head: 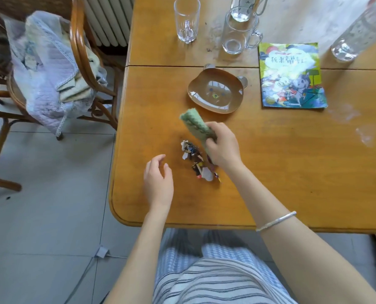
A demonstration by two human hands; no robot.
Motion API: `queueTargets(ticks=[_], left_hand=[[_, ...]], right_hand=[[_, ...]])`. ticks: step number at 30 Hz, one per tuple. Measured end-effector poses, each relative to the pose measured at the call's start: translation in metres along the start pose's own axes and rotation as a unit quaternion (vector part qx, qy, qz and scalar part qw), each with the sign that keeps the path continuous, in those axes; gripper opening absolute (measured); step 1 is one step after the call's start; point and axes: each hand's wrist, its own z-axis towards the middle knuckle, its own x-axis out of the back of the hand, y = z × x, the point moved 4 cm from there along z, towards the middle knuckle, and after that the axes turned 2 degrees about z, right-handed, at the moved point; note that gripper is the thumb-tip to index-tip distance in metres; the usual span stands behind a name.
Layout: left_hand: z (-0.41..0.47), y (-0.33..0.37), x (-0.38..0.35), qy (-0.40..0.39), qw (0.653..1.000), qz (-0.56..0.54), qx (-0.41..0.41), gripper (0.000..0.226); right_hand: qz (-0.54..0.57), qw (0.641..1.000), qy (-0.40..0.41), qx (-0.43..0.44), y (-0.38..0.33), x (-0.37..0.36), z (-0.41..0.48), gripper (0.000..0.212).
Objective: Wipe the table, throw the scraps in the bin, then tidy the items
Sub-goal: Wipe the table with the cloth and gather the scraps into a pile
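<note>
Right hand point(223, 148): fingers curled round the green cloth point(195, 126), gripping its lower half. The cloth is rolled or bunched (I cannot tell which), and its free end sticks up and away from me, toward the far edge of the table point(292, 172). White bracelet point(275, 220) on that forearm.

Left hand point(158, 178): holding nothing, fingers loosely curved and slightly apart, thumb out to the side. It sits near the table's left edge, just beside the scraps point(195, 159), not touching them.

Scraps: one small heap of torn paper bits, white and dark, lying on the table between my two hands, right against the heel of the right hand. They sit in the near-left part of the table, well in from the rounded corner.

Beyond the cloth, a brown bear-shaped plate point(191, 88). Right of it, a picture book point(291, 75) lying flat. Toward the far edge, a glass tumbler point(186, 20) and a glass mug point(237, 31), both upright. A clear bottle point(355, 34) stands at the far right.

Off the table's left side, a wooden chair point(79, 40) with quilted blankets point(44, 69) draped over it.
</note>
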Motion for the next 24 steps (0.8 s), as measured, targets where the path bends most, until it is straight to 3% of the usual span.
queueTargets(ticks=[9, 17, 24], left_hand=[[-0.002, 0.010, -0.009, -0.018, 0.999, -0.016, -0.035, 0.025], [-0.005, 0.013, -0.011, -0.038, 0.998, -0.004, -0.044, 0.023], [-0.015, 0.031, -0.022, -0.121, 0.977, 0.079, -0.157, 0.016]], right_hand=[[0.056, 0.980, 0.154, -0.110, 0.043, 0.048, -0.030, 0.018], [0.018, 0.978, 0.145, -0.150, 0.054, 0.023, -0.055, 0.018], [0.052, 0.974, 0.155, -0.159, 0.045, 0.014, -0.050, 0.016]])
